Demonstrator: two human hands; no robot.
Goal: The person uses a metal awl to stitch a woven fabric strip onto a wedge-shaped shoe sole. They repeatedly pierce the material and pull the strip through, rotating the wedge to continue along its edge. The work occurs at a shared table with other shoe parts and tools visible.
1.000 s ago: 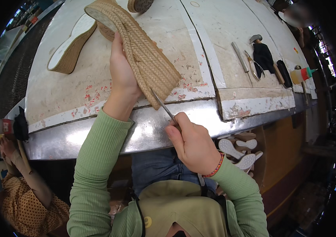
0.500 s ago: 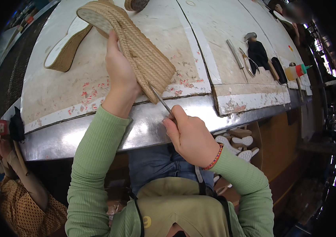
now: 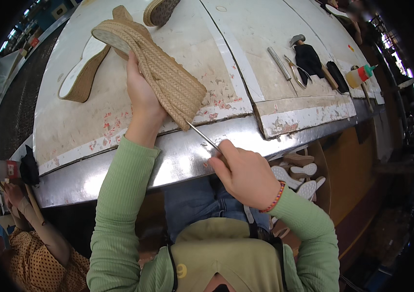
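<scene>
A wedge shoe (image 3: 175, 75) wrapped in tan braided jute lies in my left hand (image 3: 143, 95), tilted above the table's near edge. My thumb and palm press along its side, and the other fingers are hidden behind it. My right hand (image 3: 251, 175) is closed round a slim metal rod-like tool (image 3: 203, 135), whose handle is hidden in my fist. The tool's tip meets the braid at the shoe's near lower corner. Left of the held shoe rests another jute wedge (image 3: 85, 75) with a white top. Part of a dark-soled shoe (image 3: 160, 12) shows farther back.
To the right lie a metal rod tool (image 3: 280, 63), pliers (image 3: 296, 73), a hammer (image 3: 298, 39) and a glue bottle (image 3: 360, 75). A shiny metal edge (image 3: 90, 185) borders the table. Several shoes (image 3: 304, 170) sit below it. Another person's arm (image 3: 39, 221) is at lower left.
My right hand has moved slightly right and down, and the tool's tip has slid from the braided side toward the shoe's near corner. My left hand still holds the shoe.
</scene>
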